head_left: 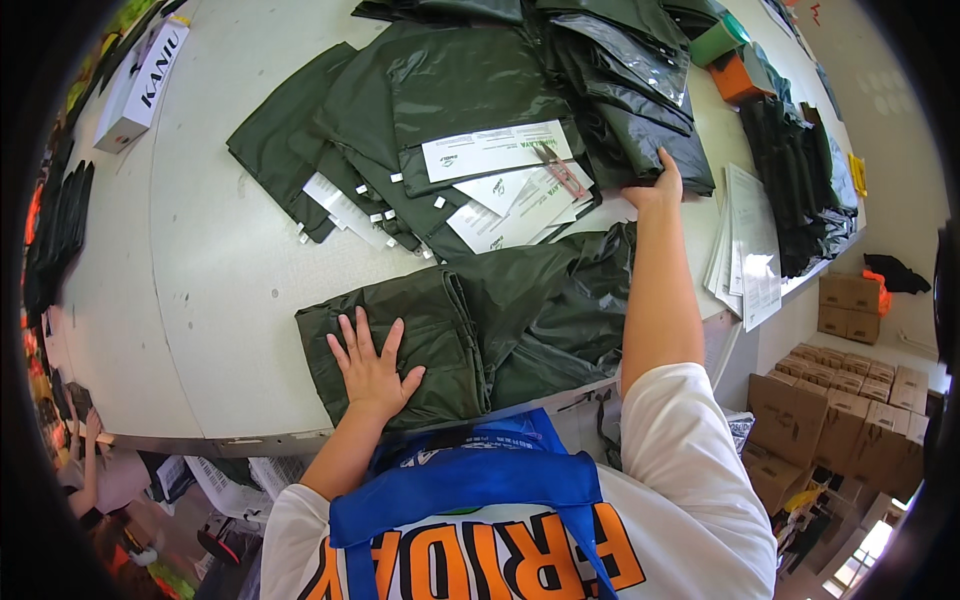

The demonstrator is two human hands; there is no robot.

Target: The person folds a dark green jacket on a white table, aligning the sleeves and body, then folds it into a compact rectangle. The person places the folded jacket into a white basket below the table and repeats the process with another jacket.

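Observation:
My left hand (pixel 370 368) lies flat, fingers spread, on the folded end of a dark green garment (pixel 440 320) at the table's near edge. The rest of that glossy cloth (pixel 560 300) stretches loosely to the right, under my right forearm. Farther out, my right hand (pixel 658 187) grips the near edge of a pile of shiny dark folded garments (pixel 630 120); some of its fingers are hidden. Beside this pile, flat dark green garments (pixel 470 80) overlap, with white printed cards (pixel 495 150) on them. Small red-handled scissors (pixel 565 172) rest on the cards.
Clear sheets and papers (pixel 748 250) overhang the table's right edge. Beyond stand more folded dark garments (pixel 785 185), an orange box (pixel 738 80) and a green roll (pixel 718 40). A white box (pixel 142 85) is at far left. Cartons (pixel 835 420) stack at right; another person (pixel 92 475) works at lower left.

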